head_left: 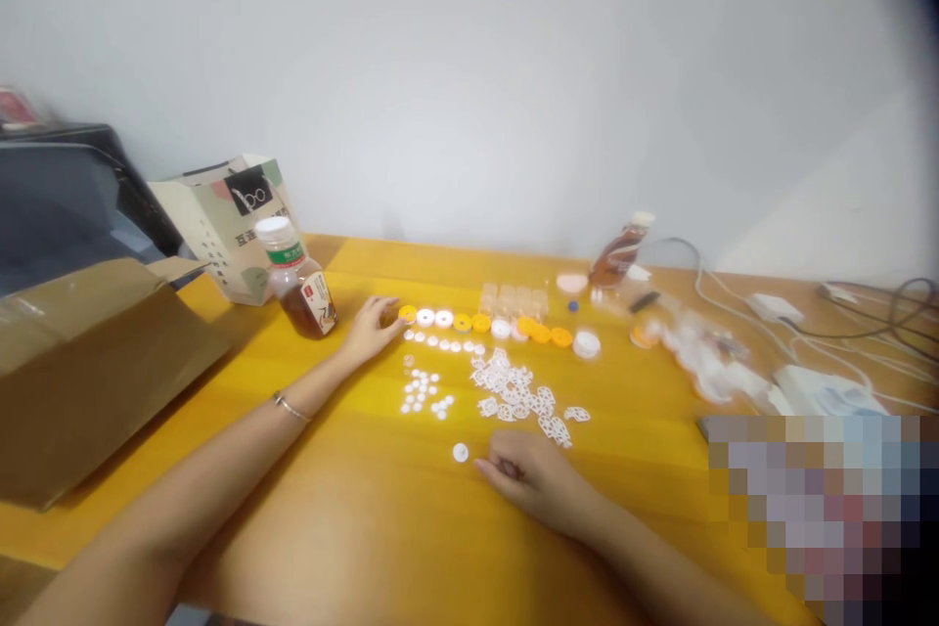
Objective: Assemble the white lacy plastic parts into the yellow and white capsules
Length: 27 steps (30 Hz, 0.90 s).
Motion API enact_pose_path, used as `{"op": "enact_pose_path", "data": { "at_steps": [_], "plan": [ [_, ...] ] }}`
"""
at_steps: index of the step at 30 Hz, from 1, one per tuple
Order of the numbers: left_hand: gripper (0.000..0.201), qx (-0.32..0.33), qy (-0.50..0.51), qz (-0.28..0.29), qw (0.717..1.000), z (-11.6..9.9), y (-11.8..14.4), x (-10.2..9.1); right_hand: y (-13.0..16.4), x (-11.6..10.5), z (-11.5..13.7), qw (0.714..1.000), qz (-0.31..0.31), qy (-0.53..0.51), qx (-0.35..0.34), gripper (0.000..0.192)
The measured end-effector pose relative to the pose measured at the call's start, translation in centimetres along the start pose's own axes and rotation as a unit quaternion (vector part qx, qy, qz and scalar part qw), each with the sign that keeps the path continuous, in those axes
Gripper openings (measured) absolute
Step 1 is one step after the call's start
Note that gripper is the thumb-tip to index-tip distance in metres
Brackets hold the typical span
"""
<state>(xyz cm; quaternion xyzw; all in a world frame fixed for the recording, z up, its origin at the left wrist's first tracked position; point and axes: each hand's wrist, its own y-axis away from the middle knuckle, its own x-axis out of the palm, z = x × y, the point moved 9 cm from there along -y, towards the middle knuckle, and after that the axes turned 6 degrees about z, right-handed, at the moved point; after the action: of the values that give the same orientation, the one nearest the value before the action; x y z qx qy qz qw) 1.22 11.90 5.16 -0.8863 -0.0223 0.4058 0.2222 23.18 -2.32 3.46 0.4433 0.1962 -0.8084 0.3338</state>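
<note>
With left hand [369, 333] in a part-open grip at the leftmost orange disc [407, 314], on the surface [330, 499], with right hand [539, 472] curled near a lone white disc [460, 452], hold impossible to tell.

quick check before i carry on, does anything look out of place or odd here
A single white disc by the right hand looks odd: it lies alone, while most small white pieces sit grouped.

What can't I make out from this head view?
All in the head view:
Left hand: whether it grips or touches the end orange disc; blurred.
Right hand: anything inside it, hidden by its own curl.
Brown bag: left part, cut off by the edge.
Lower right: covered by mosaic.
</note>
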Motion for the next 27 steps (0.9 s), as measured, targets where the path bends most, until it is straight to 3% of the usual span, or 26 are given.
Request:
{"op": "enact_pose_path", "data": {
  "at_steps": [6, 11, 14, 17, 18, 20, 22, 24, 27],
  "plan": [
    [0.039, -0.002, 0.0, 0.031, 1.0, 1.0, -0.7, 1.5, -0.1, -0.1, 0.0, 1.0, -0.008, -0.001, 0.0, 0.032],
    [0.031, -0.004, 0.005, 0.019, 1.0, 0.9, -1.0, 1.1, 0.0, -0.2, 0.2, 1.0, -0.012, -0.005, -0.001, 0.032],
    [0.03, -0.009, 0.013, -0.025, 1.0, -0.5, -0.2, -0.3, 0.0, -0.2, 0.1, 1.0, -0.011, -0.012, 0.005, 0.031],
    [0.029, 0.019, 0.029, -0.044, 0.998, -4.3, 2.2, -1.5, 0.1, -0.1, -0.6, 0.999, -0.021, -0.041, 0.013, 0.031],
    [0.029, 0.064, 0.051, -0.018, 0.996, -6.5, 3.3, -1.4, 0.2, -0.3, -0.9, 0.998, -0.034, -0.054, 0.018, 0.031],
    [0.031, 0.161, 0.079, 0.094, 0.979, -10.9, 5.9, 0.1, 0.3, -0.9, -1.6, 0.994, -0.074, -0.076, 0.03, 0.031],
    [0.034, 0.217, 0.068, 0.198, 0.954, -13.9, 8.6, 1.9, 0.5, -1.5, -2.1, 0.988, -0.113, -0.092, 0.042, 0.032],
    [0.035, 0.239, 0.051, 0.241, 0.939, -15.2, 10.2, 2.9, 0.6, -1.8, -2.2, 0.985, -0.131, -0.1, 0.046, 0.032],
    [0.034, 0.243, 0.032, 0.27, 0.931, -15.3, 11.0, 4.0, 0.6, -1.9, -2.2, 0.985, -0.131, -0.102, 0.044, 0.032]
  ]
}}
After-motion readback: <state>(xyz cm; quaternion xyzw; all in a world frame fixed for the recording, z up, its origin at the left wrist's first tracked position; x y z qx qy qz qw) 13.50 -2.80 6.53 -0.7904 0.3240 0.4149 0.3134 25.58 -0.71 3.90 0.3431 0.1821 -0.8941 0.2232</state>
